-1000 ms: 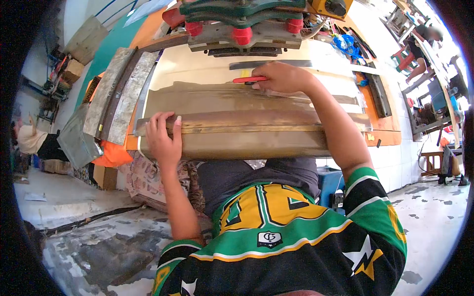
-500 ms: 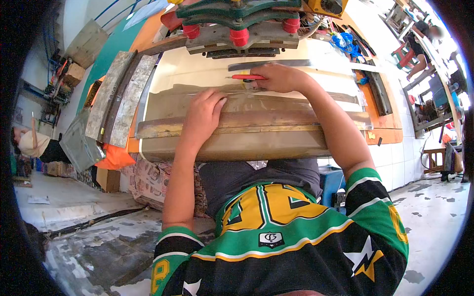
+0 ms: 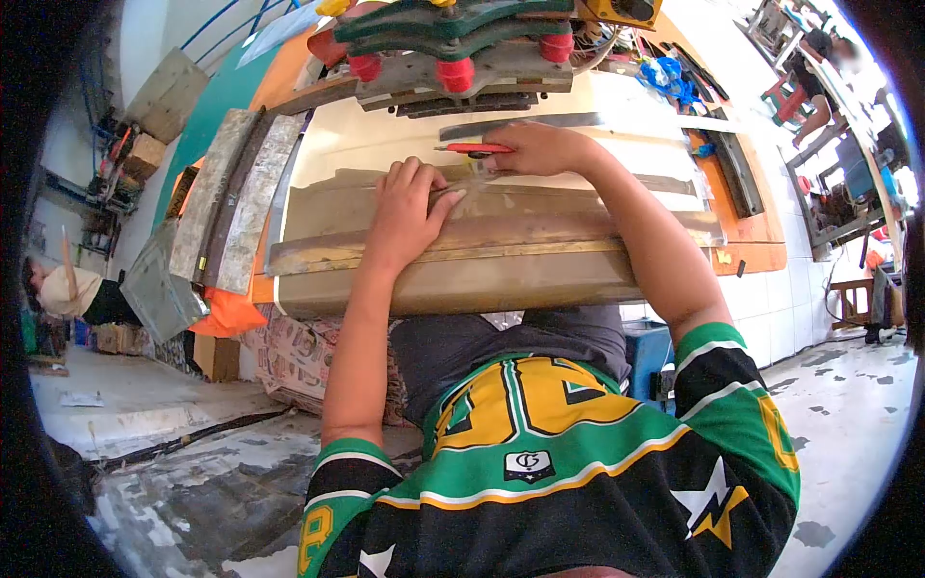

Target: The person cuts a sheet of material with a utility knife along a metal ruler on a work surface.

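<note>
A thin brown sheet [image 3: 318,204] lies over a pale board, its far edge uneven. My left hand [image 3: 409,207] rests on this sheet, fingers bent near its far edge and thumb apart from them. Just to the right, my right hand [image 3: 544,149] is closed round a red pen-like tool [image 3: 482,148] whose thin tip points left. Under those fingertips is a small pale, yellowish bit that I cannot make out. A long brown wooden strip [image 3: 328,252] lies across the sheet, nearer my body. Beyond the right hand is a dark flat bar [image 3: 462,130].
A green press-like machine [image 3: 453,43] with red-wrapped posts overhangs the far side. Worn grey bars [image 3: 258,202] lie at the left, a dark bar [image 3: 740,183] at the right. Blue plastic [image 3: 665,79] sits at the back right. Other people are at both sides.
My left hand has shifted a little right and away from my body, its thumb now spread towards the right hand. The right hand with the red tool has moved slightly left.
</note>
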{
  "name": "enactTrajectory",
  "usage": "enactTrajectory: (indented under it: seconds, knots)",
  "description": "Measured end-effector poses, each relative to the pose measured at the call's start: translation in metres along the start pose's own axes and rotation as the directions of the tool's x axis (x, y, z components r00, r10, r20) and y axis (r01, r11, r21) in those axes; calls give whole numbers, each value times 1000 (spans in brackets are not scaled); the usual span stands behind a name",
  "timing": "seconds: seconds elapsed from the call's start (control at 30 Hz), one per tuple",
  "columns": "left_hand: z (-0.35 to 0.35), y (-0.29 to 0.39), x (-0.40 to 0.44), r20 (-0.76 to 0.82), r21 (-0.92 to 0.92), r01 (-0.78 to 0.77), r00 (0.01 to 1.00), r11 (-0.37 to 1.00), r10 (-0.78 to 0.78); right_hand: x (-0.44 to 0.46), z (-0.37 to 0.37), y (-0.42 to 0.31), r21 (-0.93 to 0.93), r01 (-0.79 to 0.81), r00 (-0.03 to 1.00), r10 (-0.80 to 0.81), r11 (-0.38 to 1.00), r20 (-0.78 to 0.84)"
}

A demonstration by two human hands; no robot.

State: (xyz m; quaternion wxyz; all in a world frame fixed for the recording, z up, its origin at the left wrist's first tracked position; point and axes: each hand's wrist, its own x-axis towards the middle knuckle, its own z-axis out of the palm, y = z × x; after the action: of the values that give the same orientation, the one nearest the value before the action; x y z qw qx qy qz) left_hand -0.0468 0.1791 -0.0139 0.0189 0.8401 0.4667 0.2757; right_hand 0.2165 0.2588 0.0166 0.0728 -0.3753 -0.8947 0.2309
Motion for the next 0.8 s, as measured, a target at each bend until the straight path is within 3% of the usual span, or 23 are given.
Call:
enactTrajectory:
  seconds: [0.33, 0.4, 0.53, 0.6, 0.73, 0.8]
  knots:
    - [-5, 11, 0, -54, -56, -76, 996, 996, 73, 2, 5, -3, 45, 83, 993, -78, 996, -94]
    - [-6, 12, 0, -55, -27, -106, 993, 994, 104, 1, 1, -13, 183, -8, 999, 15, 983, -33]
    - [-7, 12, -1, -80, 1, -164, 983, 986, 164, 7, 15, -15, 326, 55, 992, -14, 944, -128]
    - [-7, 13, -1, -92, 18, -187, 978, 982, 188, 9, 17, -18, 383, -32, 998, 51, 923, -40]
    - [-7, 14, -1, -146, 41, -255, 955, 966, 258, 6, 18, -27, 282, -17, 996, 40, 959, -78]
    - [-7, 14, -1, -148, 48, -274, 949, 961, 278, 14, 24, -21, 239, 50, 998, -37, 970, -55]
